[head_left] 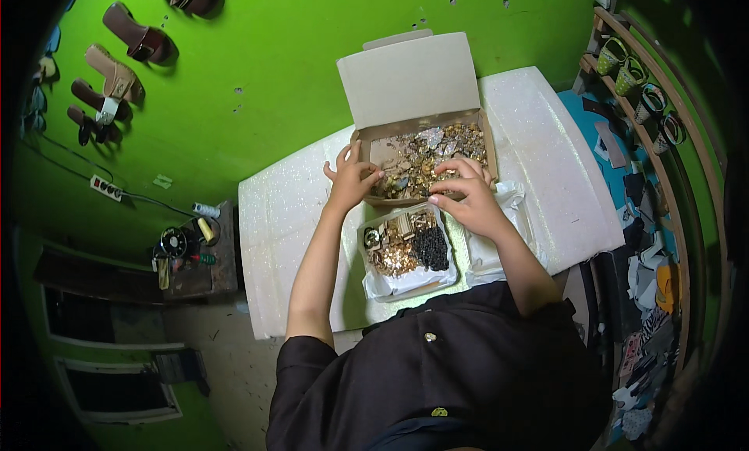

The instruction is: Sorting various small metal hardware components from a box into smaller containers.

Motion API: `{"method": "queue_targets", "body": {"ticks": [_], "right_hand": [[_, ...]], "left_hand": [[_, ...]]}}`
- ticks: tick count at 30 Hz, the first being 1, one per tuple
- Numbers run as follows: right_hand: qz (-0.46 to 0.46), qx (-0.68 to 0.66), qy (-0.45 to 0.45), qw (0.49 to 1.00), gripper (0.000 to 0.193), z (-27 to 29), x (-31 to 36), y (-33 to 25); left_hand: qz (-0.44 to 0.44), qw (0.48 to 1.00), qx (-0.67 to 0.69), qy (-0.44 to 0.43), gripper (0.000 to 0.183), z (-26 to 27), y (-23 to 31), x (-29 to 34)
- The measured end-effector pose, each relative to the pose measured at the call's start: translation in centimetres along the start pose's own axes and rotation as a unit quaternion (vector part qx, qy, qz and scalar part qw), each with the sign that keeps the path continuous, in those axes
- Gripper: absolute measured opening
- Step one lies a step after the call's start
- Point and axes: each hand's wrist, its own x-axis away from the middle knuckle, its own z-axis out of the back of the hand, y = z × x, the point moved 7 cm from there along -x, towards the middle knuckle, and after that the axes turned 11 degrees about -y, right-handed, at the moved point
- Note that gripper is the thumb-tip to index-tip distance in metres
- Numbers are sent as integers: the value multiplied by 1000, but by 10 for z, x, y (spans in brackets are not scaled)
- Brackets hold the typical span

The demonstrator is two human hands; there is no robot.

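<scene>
A cardboard box [488,143] with its lid [409,72] raised holds a loose heap of small gold and silver-coloured pieces [445,147]. My left hand [355,178] is at the box's left front corner, fingers apart, thumb side reaching over the pieces. Over the front right of the box, my right hand [472,197] has thumb and forefinger brought together; whatever is between them is too small to name. Just in front stands a white plastic-lined tray [390,287] with shiny gold pieces [396,257] and a clump of black beads [431,248].
A second white plastic-lined tray [511,205] lies partly under my right forearm. All stand on a sparkly white tabletop [289,209] against a green wall. Sandals [117,80] hang left, above a power strip [105,188]. A shelf [655,131] holds small baskets; scraps [640,287] lie below.
</scene>
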Motion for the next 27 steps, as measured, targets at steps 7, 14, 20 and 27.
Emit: {"method": "queue_targets", "body": {"ticks": [7,14,20,27], "right_hand": [[52,-24,17,998,15,6,10,-23],[98,-81,29,991,18,17,26,-50],[79,-46,-2,996,15,12,40,-52],[78,-72,5,994,17,11,43,-50]], "left_hand": [[31,986,148,72,18,0,46,86],[4,984,179,11,19,-44,81,119],[85,972,218,17,20,-112,73,112],[85,978,184,52,21,-135,67,118]]}}
